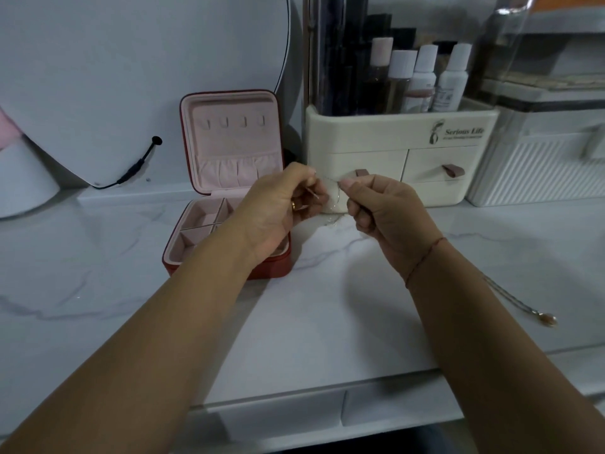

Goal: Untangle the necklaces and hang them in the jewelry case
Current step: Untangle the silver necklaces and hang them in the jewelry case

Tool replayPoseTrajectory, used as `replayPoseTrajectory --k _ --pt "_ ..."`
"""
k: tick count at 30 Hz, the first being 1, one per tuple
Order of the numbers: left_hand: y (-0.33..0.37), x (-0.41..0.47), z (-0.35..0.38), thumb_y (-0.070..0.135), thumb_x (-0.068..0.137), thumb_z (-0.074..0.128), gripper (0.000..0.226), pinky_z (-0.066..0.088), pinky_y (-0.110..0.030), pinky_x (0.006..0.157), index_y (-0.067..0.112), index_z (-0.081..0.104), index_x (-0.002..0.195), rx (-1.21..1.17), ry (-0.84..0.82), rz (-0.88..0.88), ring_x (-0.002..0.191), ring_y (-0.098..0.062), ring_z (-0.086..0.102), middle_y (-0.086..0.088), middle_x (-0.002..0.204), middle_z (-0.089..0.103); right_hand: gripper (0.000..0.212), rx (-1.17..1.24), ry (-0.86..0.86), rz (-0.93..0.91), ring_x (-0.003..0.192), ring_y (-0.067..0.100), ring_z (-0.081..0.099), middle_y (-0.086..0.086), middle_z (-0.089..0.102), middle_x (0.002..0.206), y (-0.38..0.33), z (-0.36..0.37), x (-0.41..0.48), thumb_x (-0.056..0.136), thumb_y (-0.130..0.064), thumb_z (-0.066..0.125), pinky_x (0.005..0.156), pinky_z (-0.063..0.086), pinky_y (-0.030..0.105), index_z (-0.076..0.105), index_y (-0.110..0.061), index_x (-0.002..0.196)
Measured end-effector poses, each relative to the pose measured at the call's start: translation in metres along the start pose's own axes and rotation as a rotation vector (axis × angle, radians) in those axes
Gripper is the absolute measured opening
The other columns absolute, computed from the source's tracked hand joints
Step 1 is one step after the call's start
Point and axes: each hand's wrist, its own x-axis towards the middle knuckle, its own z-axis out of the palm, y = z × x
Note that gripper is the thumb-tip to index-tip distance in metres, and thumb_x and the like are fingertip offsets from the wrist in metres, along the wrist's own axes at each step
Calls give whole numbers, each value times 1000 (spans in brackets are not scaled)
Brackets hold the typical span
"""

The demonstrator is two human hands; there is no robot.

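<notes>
Thin chain (331,199) pinched between left hand (278,204) and right hand (386,211), red jewelry case (229,191) open (lid upright) behind.

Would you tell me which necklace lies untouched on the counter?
The pendant necklace beside the right forearm; the left hand and right hand pinch the thin chain.
</notes>
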Motion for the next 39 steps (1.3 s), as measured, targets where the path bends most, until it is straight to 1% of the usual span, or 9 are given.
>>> replayPoseTrajectory --k 3,10,13,16,19,22,28,35,39 --pt "4 0 -3 15 93 47 27 54 -25 70 17 48 67 -120 -36 -38 64 -11 63 2 64 60 29 38 35 8 41 8 34 -2 54 52 1 -2 2 91 -15 63 43 28 17 55 -13 64" --pt "2 -2 -2 16 95 53 24 57 -32 75 12 55 71 -105 -42 -26 51 -10 55 2 48 50 17 56 102 -11 49 6 43 -3 62 59 3 -4 3 91 -17 64 47 35 15 62 -12 75" --pt "-2 -3 -3 16 93 57 21 49 -27 59 13 57 72 140 -30 33 45 -8 42 4 48 43 10 119 66 -21 57 7 47 -1 66 65 2 -4 3 92 -16 61 51 37 16 63 -11 84" --pt "-2 -8 -1 16 90 62 8 38 -19 48 9 66 90 327 -56 46 42 -4 35 7 48 39 10 142 16 -43 56 8 45 1 65 66 0 -2 1 92 -16 61 51 37 16 63 -12 83" --pt "-1 -11 -1 22 87 67 26 28 -18 43 7 67 107 368 -122 9 41 -2 32 13 44 39 12 134 -15 -76 52 9 40 1 63 62 -2 0 -1 92 -13 61 50 34 16 63 -13 80" --pt "-1 -11 -2 32 77 74 35 21 -20 42 9 69 103 394 -168 -5 41 -3 27 12 46 36 13 119 -34 -92 51 9 39 1 61 60 -3 0 -1 91 -12 61 51 35 17 64 -14 79" --pt "-1 -10 -5 23 90 63 21 23 -17 40 7 69 102 350 -152 -17 41 -3 27 11 46 32 11 125 -36 -77 48 8 39 1 60 58 -2 0 0 90 -13 63 49 34 15 65 -14 79" --pt "-1 -11 -5 19 86 66 21 21 -18 41 8 69 104 324 -165 4 40 -2 28 12 46 39 14 118 -65 -58 47 8 38 -1 57 55 -2 -1 0 91 -13 62 48 33 16 65 -13 77" --pt "-1 -10 -5 20 82 68 17 21 -17 39 10 67 96 292 -163 7 39 -2 27 10 48 39 13 101 -94 -31 46 7 38 -1 54 54 -1 -1 0 91 -14 61 47 33 16 65 -13 79"
